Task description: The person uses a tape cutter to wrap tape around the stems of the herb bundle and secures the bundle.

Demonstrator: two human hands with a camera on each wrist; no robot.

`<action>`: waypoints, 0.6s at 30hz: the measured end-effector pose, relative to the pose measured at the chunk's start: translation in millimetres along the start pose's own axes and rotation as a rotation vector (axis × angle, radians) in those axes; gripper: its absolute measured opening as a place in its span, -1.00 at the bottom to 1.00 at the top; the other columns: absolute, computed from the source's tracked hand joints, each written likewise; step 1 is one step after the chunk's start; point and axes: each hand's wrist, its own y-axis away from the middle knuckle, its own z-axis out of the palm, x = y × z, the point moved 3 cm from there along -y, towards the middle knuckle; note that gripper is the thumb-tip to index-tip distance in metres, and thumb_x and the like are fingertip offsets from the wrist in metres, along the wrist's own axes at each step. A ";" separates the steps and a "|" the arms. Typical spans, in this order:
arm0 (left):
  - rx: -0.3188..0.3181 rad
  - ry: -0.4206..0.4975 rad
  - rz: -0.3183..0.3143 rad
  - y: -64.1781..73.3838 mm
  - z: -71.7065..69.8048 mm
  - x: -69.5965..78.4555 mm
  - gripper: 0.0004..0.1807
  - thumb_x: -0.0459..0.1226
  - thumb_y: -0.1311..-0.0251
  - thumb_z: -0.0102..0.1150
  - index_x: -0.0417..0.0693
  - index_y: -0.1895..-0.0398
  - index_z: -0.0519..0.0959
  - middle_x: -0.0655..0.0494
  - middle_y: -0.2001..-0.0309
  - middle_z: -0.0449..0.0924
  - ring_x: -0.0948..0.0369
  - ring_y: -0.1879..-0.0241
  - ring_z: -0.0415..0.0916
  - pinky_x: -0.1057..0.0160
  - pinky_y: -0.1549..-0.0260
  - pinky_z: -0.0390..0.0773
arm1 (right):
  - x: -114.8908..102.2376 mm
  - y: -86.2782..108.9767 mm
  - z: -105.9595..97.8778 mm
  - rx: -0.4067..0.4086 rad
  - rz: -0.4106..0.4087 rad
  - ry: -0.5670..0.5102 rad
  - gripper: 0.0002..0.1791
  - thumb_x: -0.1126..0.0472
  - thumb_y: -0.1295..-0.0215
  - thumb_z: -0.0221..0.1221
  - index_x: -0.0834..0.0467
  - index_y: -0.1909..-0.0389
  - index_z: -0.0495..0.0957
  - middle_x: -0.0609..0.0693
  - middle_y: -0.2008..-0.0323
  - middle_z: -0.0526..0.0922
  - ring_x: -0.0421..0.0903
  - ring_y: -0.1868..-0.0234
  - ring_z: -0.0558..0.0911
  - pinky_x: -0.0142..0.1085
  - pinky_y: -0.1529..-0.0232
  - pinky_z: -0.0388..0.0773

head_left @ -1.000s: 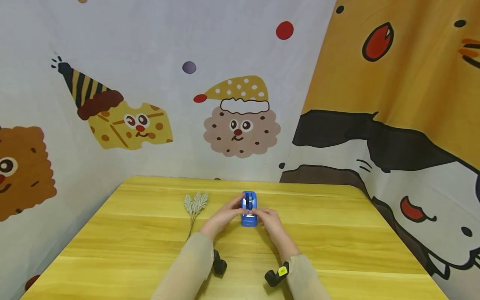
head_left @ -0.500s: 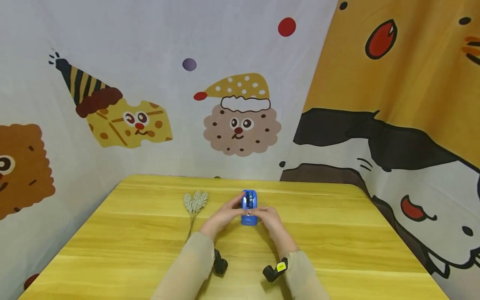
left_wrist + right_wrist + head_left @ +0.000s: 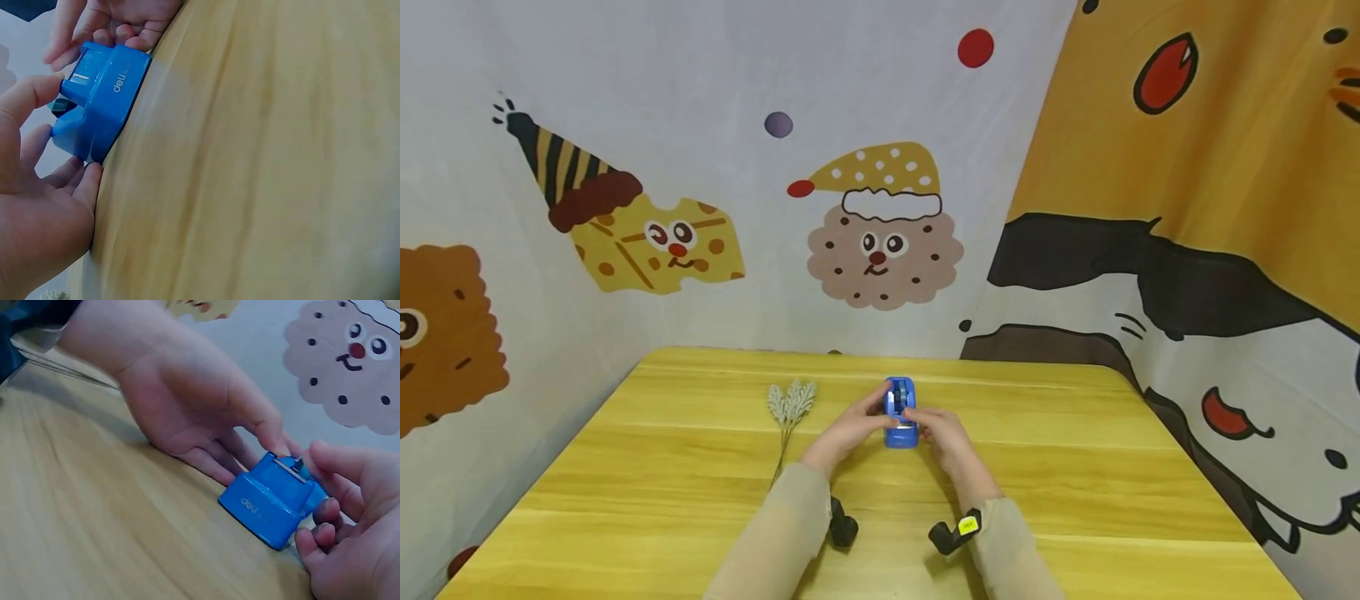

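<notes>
A blue tape dispenser (image 3: 901,437) marked "deli" stands on the table, its toothed cutter toward the person. My left hand (image 3: 852,427) grips it from the left; in the left wrist view the thumb lies at the cutter end and other fingers (image 3: 87,184) brace the side near the base. At the right side is my right hand (image 3: 946,433), thumb and a finger drawn together over the opening by the tape roll (image 3: 900,396). In the right wrist view its other fingers (image 3: 324,534) curl beside the dispenser. I cannot tell whether the right fingertips pinch tape.
Left of the hands, a sprig of pale grey-green artificial leaves (image 3: 790,404) lies on the wooden table (image 3: 1075,467). Black wrist cameras hang below both cuffs. A cartoon-printed curtain (image 3: 715,100) stands behind the table's far edge.
The right thumb and fingers have shifted from the cutter area a little farther back toward the roll. My left hand keeps its grip, and the dispenser has barely moved.
</notes>
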 end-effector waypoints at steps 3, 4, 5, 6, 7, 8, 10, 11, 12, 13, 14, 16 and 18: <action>0.010 -0.004 -0.008 -0.8 0.2 -0.7 -0.11 -0.19 -0.14 0.31 0.25 -0.51 0.10 -0.20 -0.45 0.10 -0.12 -0.42 0.03 -0.26 -0.31 -0.04 | -0.2 -0.4 0.4 -0.007 0.007 0.008 -0.59 0.18 -0.14 0.36 0.44 0.14 0.60 0.07 0.20 0.61 -0.06 0.26 0.43 -0.27 0.23 0.37; 0.012 -0.005 -0.010 -1.0 0.3 -0.8 -0.11 -0.19 -0.13 0.31 0.25 -0.51 0.10 -0.20 -0.45 0.10 -0.12 -0.42 0.03 -0.26 -0.31 -0.04 | -0.1 -0.5 0.5 -0.005 0.014 0.021 -0.59 0.17 -0.13 0.36 0.42 0.14 0.61 0.08 0.19 0.62 -0.05 0.24 0.43 -0.27 0.23 0.37; 0.015 -0.008 -0.010 -1.1 0.4 -1.0 -0.12 -0.19 -0.13 0.31 0.25 -0.51 0.11 -0.20 -0.44 0.10 -0.12 -0.42 0.03 -0.26 -0.31 -0.04 | -0.5 0.2 0.6 -0.006 0.012 0.037 -0.59 0.16 -0.13 0.36 0.42 0.14 0.62 0.10 0.17 0.62 -0.04 0.21 0.43 -0.27 0.23 0.37; 0.017 -0.008 -0.011 -1.4 0.5 -1.2 -0.12 -0.19 -0.13 0.31 0.25 -0.51 0.11 -0.19 -0.44 0.11 -0.11 -0.42 0.04 -0.26 -0.31 -0.04 | -1.0 1.2 0.7 -0.005 0.010 0.046 -0.59 0.16 -0.13 0.36 0.42 0.15 0.62 0.12 0.16 0.62 -0.03 0.20 0.43 -0.27 0.23 0.38; 0.018 -0.010 -0.011 -1.6 0.5 -1.4 -0.12 -0.19 -0.13 0.31 0.25 -0.51 0.11 -0.19 -0.44 0.11 -0.11 -0.42 0.04 -0.26 -0.31 -0.04 | -1.6 2.2 0.9 -0.006 0.007 0.050 -0.59 0.16 -0.13 0.36 0.42 0.14 0.62 0.13 0.14 0.62 -0.03 0.19 0.44 -0.27 0.23 0.39; 0.018 -0.013 -0.010 -1.7 0.5 -1.6 -0.12 -0.19 -0.13 0.31 0.24 -0.51 0.11 -0.19 -0.44 0.11 -0.11 -0.42 0.04 -0.26 -0.31 -0.04 | -1.9 3.2 1.0 -0.005 0.004 0.051 -0.59 0.16 -0.14 0.36 0.42 0.14 0.62 0.14 0.14 0.62 -0.02 0.18 0.44 -0.27 0.23 0.39; 0.017 -0.015 -0.008 -2.0 0.3 -1.5 -0.12 -0.18 -0.13 0.31 0.25 -0.51 0.11 -0.19 -0.44 0.11 -0.11 -0.42 0.04 -0.25 -0.31 -0.04 | -2.2 4.7 1.1 -0.004 0.003 0.048 -0.57 0.15 -0.14 0.35 0.43 0.12 0.61 0.14 0.13 0.63 -0.01 0.18 0.44 -0.27 0.23 0.39; 0.016 -0.018 -0.006 -2.1 0.2 -1.5 -0.12 -0.18 -0.13 0.31 0.25 -0.51 0.11 -0.19 -0.44 0.12 -0.12 -0.41 0.04 -0.26 -0.31 -0.04 | -2.0 5.1 1.2 -0.005 0.003 0.046 -0.56 0.15 -0.14 0.35 0.43 0.10 0.60 0.13 0.13 0.63 -0.01 0.17 0.44 -0.26 0.21 0.39; 0.016 -0.021 -0.004 -2.3 0.0 -1.6 -0.12 -0.18 -0.13 0.31 0.25 -0.51 0.11 -0.19 -0.44 0.12 -0.12 -0.41 0.05 -0.27 -0.31 -0.04 | -1.7 5.3 1.2 -0.007 0.003 0.045 -0.55 0.15 -0.15 0.35 0.43 0.09 0.60 0.12 0.13 0.63 0.00 0.16 0.44 -0.25 0.20 0.38; 0.017 -0.024 -0.003 -2.2 -0.1 -1.6 -0.12 -0.17 -0.14 0.30 0.25 -0.51 0.11 -0.20 -0.44 0.12 -0.13 -0.41 0.05 -0.28 -0.30 -0.04 | -1.2 5.5 1.1 -0.009 0.003 0.044 -0.54 0.14 -0.15 0.35 0.43 0.08 0.59 0.11 0.14 0.63 0.00 0.15 0.44 -0.24 0.18 0.37; 0.017 -0.026 -0.002 -2.2 -0.2 -1.7 -0.13 -0.17 -0.14 0.30 0.26 -0.51 0.11 -0.20 -0.44 0.12 -0.13 -0.41 0.05 -0.29 -0.30 -0.04 | -0.6 5.5 1.1 -0.012 0.003 0.044 -0.54 0.14 -0.16 0.34 0.43 0.07 0.59 0.11 0.14 0.64 0.00 0.14 0.44 -0.23 0.15 0.37; 0.017 -0.026 -0.007 -2.1 -0.2 -1.9 -0.13 -0.18 -0.14 0.30 0.27 -0.51 0.11 -0.19 -0.44 0.12 -0.14 -0.41 0.05 -0.31 -0.29 -0.05 | 0.1 6.2 0.7 -0.016 0.001 0.047 -0.53 0.13 -0.17 0.34 0.43 0.06 0.58 0.11 0.14 0.64 0.01 0.14 0.45 -0.20 0.12 0.36; 0.017 -0.025 -0.011 -2.0 -0.1 -1.8 -0.14 -0.17 -0.14 0.30 0.29 -0.50 0.12 -0.18 -0.44 0.12 -0.13 -0.41 0.05 -0.32 -0.29 -0.05 | 0.5 7.0 0.2 -0.016 -0.004 0.052 -0.53 0.13 -0.16 0.34 0.44 0.06 0.57 0.11 0.15 0.63 0.01 0.15 0.44 -0.18 0.10 0.35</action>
